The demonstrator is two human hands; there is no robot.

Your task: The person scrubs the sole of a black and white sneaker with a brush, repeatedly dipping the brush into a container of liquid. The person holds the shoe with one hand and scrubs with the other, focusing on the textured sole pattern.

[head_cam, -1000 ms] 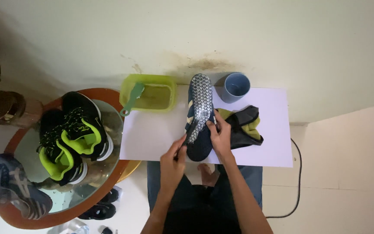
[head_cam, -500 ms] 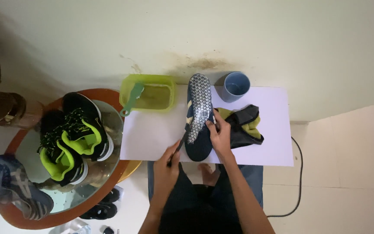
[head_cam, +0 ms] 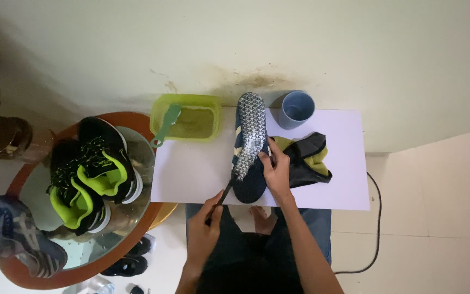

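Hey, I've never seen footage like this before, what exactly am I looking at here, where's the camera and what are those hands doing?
There is no machine here. A person wears a camera on the head, so the single view looks straight down at their own two bare hands and lap.

In front of them is a white table. On it a dark blue shoe lies sole up. The right hand steadies it; the left hand holds a thin dark brush against its heel end.

Also on the table: a green tub with a green brush resting in it, a blue cup, and a black and yellow-green cloth. To the left, a round glass-topped table carries black and lime sneakers.
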